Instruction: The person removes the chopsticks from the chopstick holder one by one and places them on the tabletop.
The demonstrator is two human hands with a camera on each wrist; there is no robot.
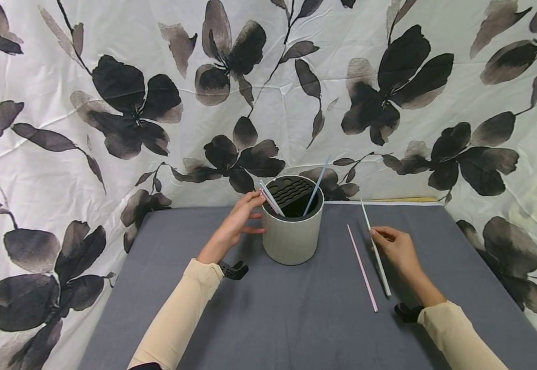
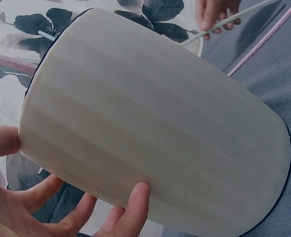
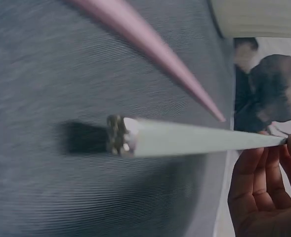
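A cream round holder with a black slotted insert stands upright on the grey cloth. My left hand touches its left side and rim, fingers spread; the left wrist view shows fingertips against the ribbed wall. Pink and pale blue chopsticks lean in the holder by that hand, and a blue chopstick leans at its right. My right hand pinches a pale green chopstick between thumb and fingers, its silver-capped end toward me. Beside it, a pink chopstick lies on the cloth.
The grey cloth covers the table. Behind it hangs a white curtain with dark flower print. A yellow strip shows along the table's back edge.
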